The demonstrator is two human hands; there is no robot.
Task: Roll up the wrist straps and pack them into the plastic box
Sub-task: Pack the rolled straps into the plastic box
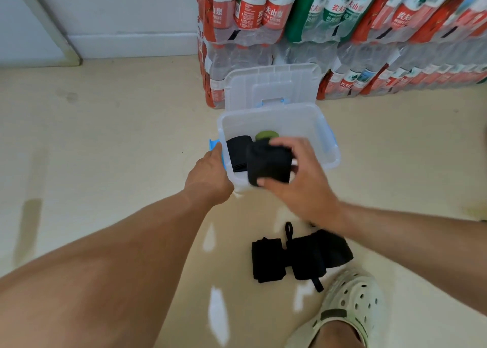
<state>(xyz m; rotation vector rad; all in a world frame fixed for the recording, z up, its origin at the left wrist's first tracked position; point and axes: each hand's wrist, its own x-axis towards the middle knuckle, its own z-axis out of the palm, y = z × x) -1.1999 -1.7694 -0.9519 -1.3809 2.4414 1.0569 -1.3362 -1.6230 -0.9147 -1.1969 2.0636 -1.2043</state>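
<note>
At the lower right of the frame we see a pale perforated clog on a foot, and just beside it, at lower centre, two loose black fabric wrist straps lying on the glossy cream floor. Above them our right hand grips a rolled black wrist strap – thumb under it, fingers curled over the top – held over the near rim of the clear plastic box at mid-frame. Our left hand holds the box's left wall near a blue latch. Inside lie another black roll and something green, partly hidden. The lid stands open against shrink-wrapped water bottles – upper right.
</note>
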